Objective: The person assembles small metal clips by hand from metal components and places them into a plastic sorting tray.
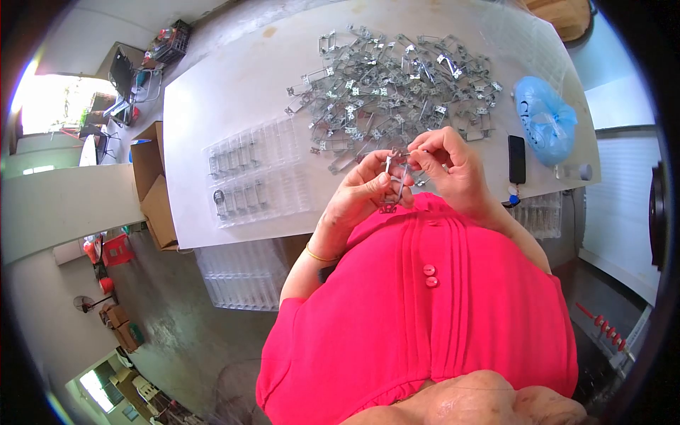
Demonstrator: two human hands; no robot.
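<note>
White table (234, 85) over grey concrete floor (177, 333)

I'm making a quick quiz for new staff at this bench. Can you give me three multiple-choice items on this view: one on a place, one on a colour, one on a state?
1. Where is the black phone?
A. beside the blue bag
B. on the clear trays
C. in the cardboard box

2. What colour is the person's shirt?
A. white
B. pink
C. green

3. What is the state of the two hands?
A. both flat on the table
B. both holding one metal clip
C. both empty

Answers:
1 A, the phone lies just next to the bag on the white table.
2 B, the shirt is bright pink.
3 B, the left hand and right hand pinch the clip between their fingers.
</note>
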